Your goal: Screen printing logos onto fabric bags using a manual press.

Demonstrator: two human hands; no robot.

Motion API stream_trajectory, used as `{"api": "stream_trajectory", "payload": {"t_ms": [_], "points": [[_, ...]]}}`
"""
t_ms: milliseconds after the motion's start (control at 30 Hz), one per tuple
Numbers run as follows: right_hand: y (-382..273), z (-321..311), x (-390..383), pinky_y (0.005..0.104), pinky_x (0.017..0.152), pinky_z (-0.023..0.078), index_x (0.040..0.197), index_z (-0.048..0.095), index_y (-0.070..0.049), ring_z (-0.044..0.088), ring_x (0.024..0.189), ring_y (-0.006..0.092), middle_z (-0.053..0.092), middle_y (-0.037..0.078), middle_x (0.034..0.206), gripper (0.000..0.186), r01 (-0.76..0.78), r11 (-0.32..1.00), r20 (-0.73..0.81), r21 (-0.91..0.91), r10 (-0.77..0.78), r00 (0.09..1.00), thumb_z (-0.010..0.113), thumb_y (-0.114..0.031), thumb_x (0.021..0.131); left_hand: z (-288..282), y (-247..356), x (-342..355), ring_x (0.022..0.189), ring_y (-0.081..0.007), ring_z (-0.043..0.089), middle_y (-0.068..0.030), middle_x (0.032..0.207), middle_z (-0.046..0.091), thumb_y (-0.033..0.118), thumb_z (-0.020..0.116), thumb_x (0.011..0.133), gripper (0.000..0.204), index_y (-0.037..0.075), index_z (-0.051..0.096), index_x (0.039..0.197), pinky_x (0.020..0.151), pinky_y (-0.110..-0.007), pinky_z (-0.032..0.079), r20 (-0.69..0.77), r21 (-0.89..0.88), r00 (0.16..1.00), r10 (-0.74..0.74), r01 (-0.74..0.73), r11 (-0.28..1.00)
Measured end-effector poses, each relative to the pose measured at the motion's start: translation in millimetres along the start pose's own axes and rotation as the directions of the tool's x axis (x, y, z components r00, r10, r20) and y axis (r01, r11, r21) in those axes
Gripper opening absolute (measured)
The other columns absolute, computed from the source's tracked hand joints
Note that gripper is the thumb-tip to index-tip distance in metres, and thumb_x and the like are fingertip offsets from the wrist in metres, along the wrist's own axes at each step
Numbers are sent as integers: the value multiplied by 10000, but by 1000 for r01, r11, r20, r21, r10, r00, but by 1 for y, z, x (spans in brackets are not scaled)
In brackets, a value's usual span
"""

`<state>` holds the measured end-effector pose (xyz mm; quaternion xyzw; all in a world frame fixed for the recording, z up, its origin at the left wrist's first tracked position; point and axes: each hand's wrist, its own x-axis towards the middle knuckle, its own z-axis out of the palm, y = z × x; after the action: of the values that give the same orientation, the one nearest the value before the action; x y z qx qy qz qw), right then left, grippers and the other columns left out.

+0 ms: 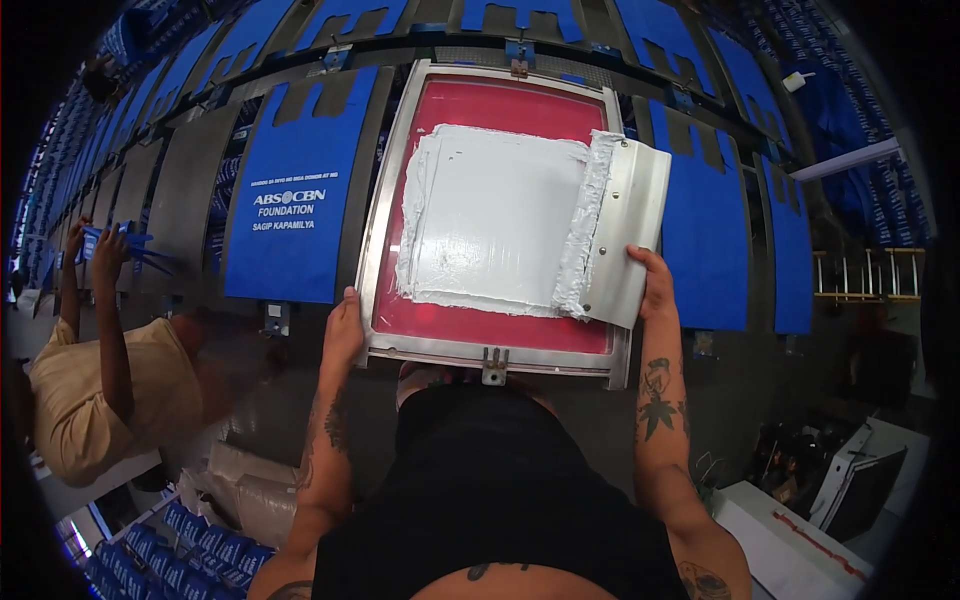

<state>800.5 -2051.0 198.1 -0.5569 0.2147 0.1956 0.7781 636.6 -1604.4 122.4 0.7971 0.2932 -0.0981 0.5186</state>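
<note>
A screen printing frame (pixel 380 230) with a silver metal border and red mesh lies in front of me. White ink (pixel 490 220) covers most of the middle of the mesh in a rough rectangle. On the frame's right part rests a metal squeegee (pixel 625 235), with thick ink along its left edge. My right hand (pixel 655 285) is closed on the squeegee's right edge, its far fingers hidden. At the frame's lower left corner, my left hand (pixel 343 328) grips the side rail, fingers mostly hidden. A metal clamp (pixel 494 366) sits at the middle of the near rail.
A blue bag with white print (pixel 290 190) lies flat on a dark board left of the frame. Another blue bag (pixel 695 220) lies to the right, with more rows beyond. At left, a person in a tan shirt (pixel 120 390) handles a blue bag. A white box (pixel 790 540) stands lower right.
</note>
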Motion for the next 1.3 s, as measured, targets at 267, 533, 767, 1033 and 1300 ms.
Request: {"api": "stream_trajectory", "payload": {"t_ms": [267,533,767,1033,1300], "points": [[2,-18,14,439,761,568,1078,577,57,666,869,300,647,183,990,395,32,992,-41,-124,-38,998,687,-192,791,15,-21,-2,963,-469,597,-323,939,631,522,281,1003,726,-121,617,998,859,-437,442,-111,30,990,85,-83,996],[9,-33,28,437,780,570,1082,609,36,680,858,285,669,157,974,392,-80,992,139,-99,94,986,687,-239,814,32,-35,2,992,-376,616,-304,1027,636,510,296,1004,704,-120,595,1105,905,-393,438,-83,-84,995,59,-66,994],[20,-38,20,418,797,567,1106,602,39,683,864,271,676,145,991,390,-100,995,135,0,99,986,668,-227,829,39,-47,10,1108,-411,568,-304,1117,608,480,324,1003,641,-95,573,1141,949,-398,416,-226,6,968,106,-107,994],[36,-47,32,424,865,522,1099,622,40,670,876,289,681,147,984,387,-134,990,-89,53,139,986,675,-202,801,55,-67,16,908,-351,595,-258,940,599,406,342,1024,493,-45,541,1032,834,-422,450,-233,19,940,251,-253,967],[-53,95,39,331,836,476,1177,599,15,614,921,205,645,100,1041,478,199,636,125,-746,-159,979,696,-248,790,28,-54,43,1101,-271,575,-207,1209,596,525,341,999,681,-76,524,1260,980,-334,401,100,-398,995,-16,55,916]]}}
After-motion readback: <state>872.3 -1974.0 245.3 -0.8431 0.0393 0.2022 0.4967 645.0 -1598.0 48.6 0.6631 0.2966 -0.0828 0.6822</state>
